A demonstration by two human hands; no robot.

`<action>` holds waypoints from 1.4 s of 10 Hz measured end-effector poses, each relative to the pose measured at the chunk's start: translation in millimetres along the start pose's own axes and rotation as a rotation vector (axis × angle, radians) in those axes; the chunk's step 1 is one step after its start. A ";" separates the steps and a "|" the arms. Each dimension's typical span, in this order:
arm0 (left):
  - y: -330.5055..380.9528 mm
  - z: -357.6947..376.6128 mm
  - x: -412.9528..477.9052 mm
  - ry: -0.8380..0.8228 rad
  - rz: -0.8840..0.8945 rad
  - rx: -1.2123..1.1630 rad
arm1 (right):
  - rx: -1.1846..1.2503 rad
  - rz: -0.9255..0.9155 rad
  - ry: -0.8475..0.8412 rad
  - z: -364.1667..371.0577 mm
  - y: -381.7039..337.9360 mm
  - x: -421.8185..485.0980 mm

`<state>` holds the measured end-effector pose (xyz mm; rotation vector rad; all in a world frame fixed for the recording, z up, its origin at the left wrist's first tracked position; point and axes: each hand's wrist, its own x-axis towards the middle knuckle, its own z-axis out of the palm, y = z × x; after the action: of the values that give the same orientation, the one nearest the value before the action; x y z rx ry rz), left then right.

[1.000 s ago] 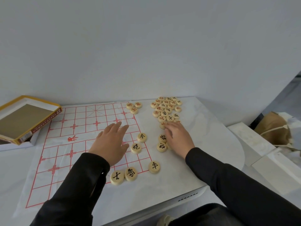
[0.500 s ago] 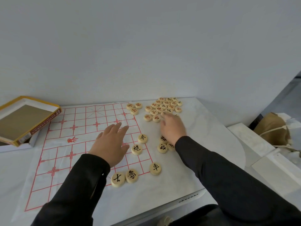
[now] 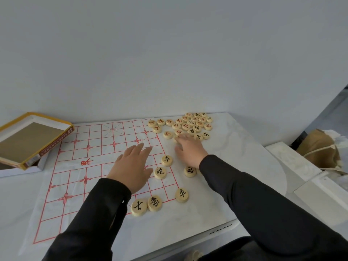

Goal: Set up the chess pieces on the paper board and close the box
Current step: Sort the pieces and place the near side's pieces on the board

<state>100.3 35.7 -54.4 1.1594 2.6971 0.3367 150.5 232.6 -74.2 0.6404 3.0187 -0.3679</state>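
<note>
Table [image 3: 235,166]: white marble top, and the paper board [image 3: 90,166] with its red grid covers the left part.

Your arms come in from the bottom edge, both in black sleeves.
- Left hand [image 3: 131,166]: palm down over the board's right half, fingers straight and slightly spread, holding nothing. Can't tell if it touches the paper.
- Right hand [image 3: 190,151]: palm down just off the board's right edge, fingers stretched forward with the tips at the near side of the pile [image 3: 190,125]. The tips are blurred. The fingers look loose with no grip showing, and I can't tell if a piece sits under the palm.

Box [image 3: 52,119]: yellow-rimmed tray at far left, open and tilted, with its near corner overlapping the board's far left corner. Only its brown floor shows inside. It rests on a white tray [image 3: 18,171], whose inside is hidden.

Pieces:
- The pile is loose discs on bare table at the far right of the board, red and black marks mixed.
- Red trio [image 3: 156,125] sits on the board's far right corner.
- Two black-marked discs [image 3: 167,160] [image 3: 160,173] sit on the board's right edge between your hands.
- One [image 3: 190,171] is on the table, touching your right wrist.
- Three are at the near right corner: a touching pair [image 3: 139,207] [image 3: 154,203] and a single [image 3: 182,195].
</note>
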 end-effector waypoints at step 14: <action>-6.5 7.6 4.9 -0.068 -0.022 0.005 | 0.216 0.128 0.133 -15.3 65.6 57.9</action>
<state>94.5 35.9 -63.9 1.1208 2.6516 0.2821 124.3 317.4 -78.7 0.9025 3.0647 -0.6782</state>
